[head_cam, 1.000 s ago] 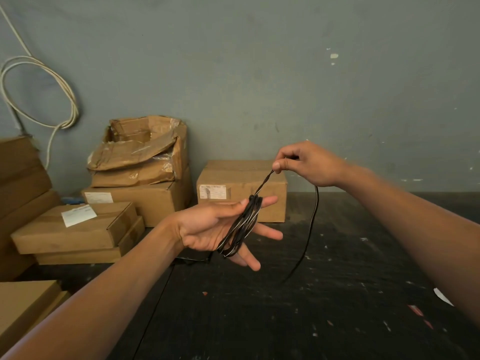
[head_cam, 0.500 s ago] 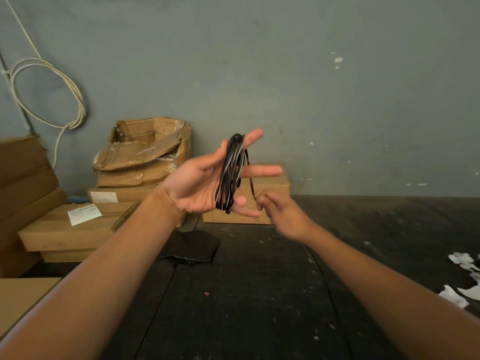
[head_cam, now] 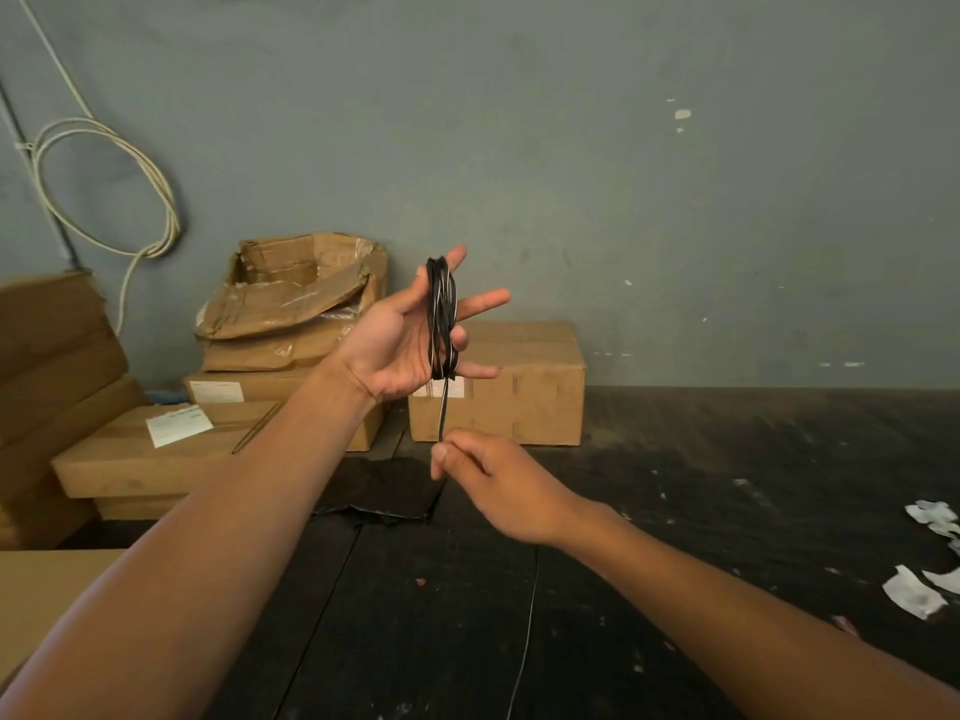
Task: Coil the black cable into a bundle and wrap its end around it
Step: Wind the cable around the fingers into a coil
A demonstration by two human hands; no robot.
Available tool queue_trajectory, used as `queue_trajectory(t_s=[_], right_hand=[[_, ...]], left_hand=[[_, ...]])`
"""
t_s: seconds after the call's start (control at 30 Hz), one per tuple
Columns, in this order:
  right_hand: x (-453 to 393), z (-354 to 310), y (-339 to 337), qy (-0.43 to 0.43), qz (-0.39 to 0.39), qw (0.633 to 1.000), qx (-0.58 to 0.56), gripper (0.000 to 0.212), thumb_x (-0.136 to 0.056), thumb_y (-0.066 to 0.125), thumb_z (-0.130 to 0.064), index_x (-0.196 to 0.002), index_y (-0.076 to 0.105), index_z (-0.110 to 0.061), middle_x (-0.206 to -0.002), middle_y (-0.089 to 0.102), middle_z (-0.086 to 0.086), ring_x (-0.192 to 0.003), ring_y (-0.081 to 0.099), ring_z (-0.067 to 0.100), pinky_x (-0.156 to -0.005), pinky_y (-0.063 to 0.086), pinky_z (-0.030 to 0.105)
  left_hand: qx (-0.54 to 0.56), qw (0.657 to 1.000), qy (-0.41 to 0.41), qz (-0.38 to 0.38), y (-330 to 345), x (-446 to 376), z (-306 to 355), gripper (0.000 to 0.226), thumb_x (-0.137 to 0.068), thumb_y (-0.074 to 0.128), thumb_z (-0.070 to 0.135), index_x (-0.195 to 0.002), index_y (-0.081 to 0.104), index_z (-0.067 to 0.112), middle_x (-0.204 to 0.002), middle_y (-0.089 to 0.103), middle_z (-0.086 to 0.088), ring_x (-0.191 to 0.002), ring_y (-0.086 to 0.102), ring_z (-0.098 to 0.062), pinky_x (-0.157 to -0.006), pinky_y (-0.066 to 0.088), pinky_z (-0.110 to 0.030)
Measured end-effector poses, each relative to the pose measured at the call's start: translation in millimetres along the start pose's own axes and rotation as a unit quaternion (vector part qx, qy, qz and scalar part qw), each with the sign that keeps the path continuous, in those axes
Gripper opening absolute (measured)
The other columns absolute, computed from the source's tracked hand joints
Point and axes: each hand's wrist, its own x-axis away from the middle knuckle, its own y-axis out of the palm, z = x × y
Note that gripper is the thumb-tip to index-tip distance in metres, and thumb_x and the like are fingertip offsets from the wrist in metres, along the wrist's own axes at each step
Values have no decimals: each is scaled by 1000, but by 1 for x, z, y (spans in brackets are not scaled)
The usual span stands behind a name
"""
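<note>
The black cable (head_cam: 441, 319) is wound in several loops around the spread fingers of my left hand (head_cam: 402, 345), which is raised palm-up in the middle of the view. A free strand drops straight down from the loops to my right hand (head_cam: 493, 483), just below. The thumb and forefinger of my right hand pinch that strand. More of the thin cable trails down over the dark floor (head_cam: 675, 511) beneath my right wrist.
Cardboard boxes (head_cam: 519, 387) stand against the grey wall, with a torn box (head_cam: 296, 298) and flat boxes (head_cam: 156, 449) to the left. A white coiled cable (head_cam: 104, 189) hangs on the wall. A black sheet (head_cam: 379, 491) and white paper scraps (head_cam: 919, 589) lie on the floor.
My left hand has risen with the coil and turned more upright. My right hand went from high right down below the coil, pulling the strand under it.
</note>
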Motion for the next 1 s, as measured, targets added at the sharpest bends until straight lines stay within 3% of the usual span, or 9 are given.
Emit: queue_trajectory(t_s=[0.27,0.33,0.4,0.47,0.57,0.7,0.8,0.9,1.0], right_hand=[[3,-28,-38,6,11,998,66,28,-101,48,-29,-87,67,-13,-61,51,-9,-45,45,-3,-49,35,17],[3,-31,-54,15,21,996,89,30,-101,48,-30,-80,66,-18,-81,65,-10,-51,52,-3,-52,44,27],[2,-31,-67,22,24,993,117,30,-100,48,-32,-76,64,-24,-116,67,-13,-54,57,3,-55,50,32],[1,-29,-78,30,19,988,148,28,-100,48,-36,-76,62,-28,-98,73,-3,-40,42,-1,-46,39,24],[-3,-29,-92,27,33,982,182,26,-97,54,-35,-81,68,-20,-58,54,-9,-43,38,3,-49,32,24],[-13,-34,-112,5,54,970,235,25,-93,61,-37,-82,72,-17,-60,63,-14,-56,57,3,-57,45,26],[-18,-30,-125,9,48,961,274,25,-90,63,-42,-83,72,-20,-74,70,-6,-75,66,23,-69,53,38],[-19,-23,-140,7,75,959,272,24,-87,66,-42,-84,71,-19,-68,60,-12,-67,56,15,-61,42,31],[-17,-15,-156,7,107,959,261,25,-87,67,-40,-86,73,-16,-62,54,-8,-57,44,8,-54,32,28]], left_hand=[[-49,994,-50,81,-24,0,-34,45,-102,27,45,-146,34,43,-137,58,-18,-81,70,-27,-70,61,-45],[-69,992,-69,74,-24,4,-41,44,-102,26,46,-145,35,44,-135,60,-18,-93,68,-32,-75,59,-50],[-90,990,-82,68,-23,8,-46,43,-102,26,46,-145,35,46,-128,65,-16,-88,70,-29,-81,56,-52],[-112,987,-91,66,-21,10,-48,44,-103,26,45,-146,32,46,-113,71,-11,-80,70,-25,-83,55,-51],[-141,982,-106,62,-17,12,-51,43,-103,27,44,-146,33,46,-118,70,-9,-79,70,-24,-85,54,-52],[-184,970,-156,40,-10,15,-59,43,-103,29,45,-144,37,32,-135,61,-14,-80,70,-25,-93,48,-51],[-178,968,-179,4,-2,20,-64,41,-102,29,45,-143,36,39,-137,59,-14,-79,71,-24,-88,53,-47],[-178,963,-194,-53,5,26,-64,46,-101,31,45,-147,30,46,-141,55,-15,-79,70,-22,-86,55,-47],[-180,954,-218,-97,10,35,-66,48,-101,32,44,-149,27,45,-144,51,-17,-78,69,-20,-107,29,-69]])
